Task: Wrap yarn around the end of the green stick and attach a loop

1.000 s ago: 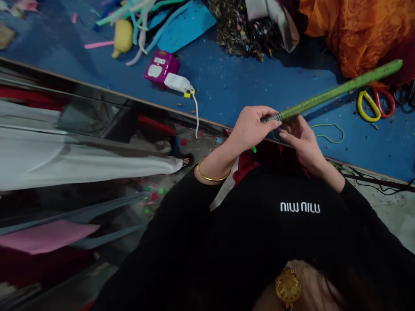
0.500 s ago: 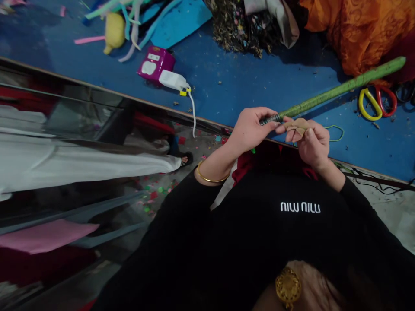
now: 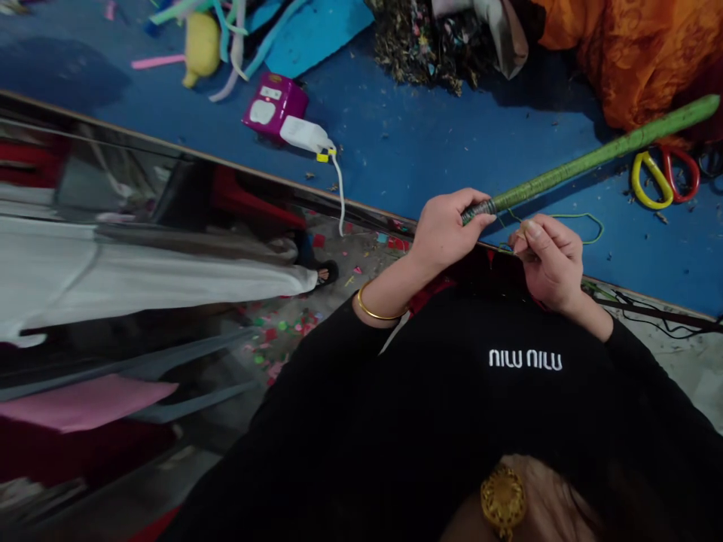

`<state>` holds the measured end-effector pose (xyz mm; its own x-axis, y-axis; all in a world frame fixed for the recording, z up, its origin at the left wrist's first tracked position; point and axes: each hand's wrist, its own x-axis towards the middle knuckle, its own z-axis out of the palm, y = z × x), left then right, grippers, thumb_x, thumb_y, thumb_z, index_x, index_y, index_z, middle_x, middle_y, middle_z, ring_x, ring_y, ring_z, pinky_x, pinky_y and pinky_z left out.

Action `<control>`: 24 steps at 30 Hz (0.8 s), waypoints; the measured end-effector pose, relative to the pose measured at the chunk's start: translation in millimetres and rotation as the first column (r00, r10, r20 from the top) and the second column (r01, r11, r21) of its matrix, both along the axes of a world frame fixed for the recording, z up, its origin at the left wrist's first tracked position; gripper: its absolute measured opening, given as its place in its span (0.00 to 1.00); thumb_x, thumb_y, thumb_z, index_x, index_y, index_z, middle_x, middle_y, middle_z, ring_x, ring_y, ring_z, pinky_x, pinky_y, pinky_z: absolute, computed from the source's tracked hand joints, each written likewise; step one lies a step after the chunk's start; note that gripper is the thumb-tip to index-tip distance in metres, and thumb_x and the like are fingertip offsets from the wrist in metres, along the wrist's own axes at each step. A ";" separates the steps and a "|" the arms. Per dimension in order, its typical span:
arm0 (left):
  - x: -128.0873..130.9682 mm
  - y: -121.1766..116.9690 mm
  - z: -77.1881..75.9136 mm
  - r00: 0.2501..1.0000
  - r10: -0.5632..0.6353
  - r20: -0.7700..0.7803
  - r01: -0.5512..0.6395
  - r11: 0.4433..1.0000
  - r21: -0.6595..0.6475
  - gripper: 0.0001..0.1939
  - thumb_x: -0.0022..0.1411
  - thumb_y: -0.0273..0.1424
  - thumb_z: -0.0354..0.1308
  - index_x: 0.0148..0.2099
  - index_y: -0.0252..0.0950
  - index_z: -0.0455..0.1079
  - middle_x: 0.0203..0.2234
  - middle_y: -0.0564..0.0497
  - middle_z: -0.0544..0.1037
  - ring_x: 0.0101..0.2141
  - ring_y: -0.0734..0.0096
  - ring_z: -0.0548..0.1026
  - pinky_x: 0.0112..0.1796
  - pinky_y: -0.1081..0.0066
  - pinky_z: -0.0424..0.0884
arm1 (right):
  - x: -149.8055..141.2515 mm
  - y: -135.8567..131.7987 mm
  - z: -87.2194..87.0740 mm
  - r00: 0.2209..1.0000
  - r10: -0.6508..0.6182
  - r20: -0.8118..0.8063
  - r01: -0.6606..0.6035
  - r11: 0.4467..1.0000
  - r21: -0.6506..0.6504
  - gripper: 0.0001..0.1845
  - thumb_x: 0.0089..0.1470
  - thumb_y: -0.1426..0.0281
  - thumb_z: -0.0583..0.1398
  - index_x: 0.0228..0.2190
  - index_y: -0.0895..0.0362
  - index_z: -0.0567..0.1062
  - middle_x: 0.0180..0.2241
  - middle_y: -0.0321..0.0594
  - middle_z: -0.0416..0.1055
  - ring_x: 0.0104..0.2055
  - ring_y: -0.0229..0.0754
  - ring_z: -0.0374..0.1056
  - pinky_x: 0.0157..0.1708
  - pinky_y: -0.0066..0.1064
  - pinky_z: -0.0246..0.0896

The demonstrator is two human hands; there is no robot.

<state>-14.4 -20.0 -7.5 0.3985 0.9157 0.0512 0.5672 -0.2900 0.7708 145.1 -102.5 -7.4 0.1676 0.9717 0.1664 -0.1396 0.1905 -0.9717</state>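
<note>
My left hand (image 3: 449, 229) is closed around the lower end of a long green stick (image 3: 576, 175), where a dark wrapping winds about it. The stick slants up to the right over the blue table, its far end close to an orange cloth. To the right of that grip, my right hand (image 3: 547, 256) pinches a thin green string (image 3: 513, 216) that runs to the stick. A loop of green string lies on the table just beyond the right hand. Something small and pale shows at the right fingertips, too small to make out.
Scissors with yellow and red handles (image 3: 652, 181) lie right of the stick. A purple box (image 3: 274, 109) with a white plug and cable stands on the blue table (image 3: 389, 154). Behind are a yellow object (image 3: 202, 49), a dark pile (image 3: 421, 45) and orange cloth (image 3: 649, 60). At left stands another person in white (image 3: 169, 260).
My right hand has turned and drawn slightly away from the stick, its fingers now closed in a pinch. The tan leaf-like piece in it is mostly hidden. My left hand keeps its hold.
</note>
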 end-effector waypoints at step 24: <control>-0.4 2.4 1.2 0.999 -0.038 0.033 0.039 0.999 -0.010 0.05 0.63 0.31 0.64 0.41 0.36 0.78 0.35 0.52 0.83 0.36 0.68 0.77 0.41 0.71 0.69 | 27.7 68.6 47.0 0.813 0.126 0.568 -0.273 0.945 0.181 0.24 0.69 0.48 0.54 0.33 0.49 0.79 0.33 0.36 0.78 0.34 0.39 0.75 0.39 0.35 0.74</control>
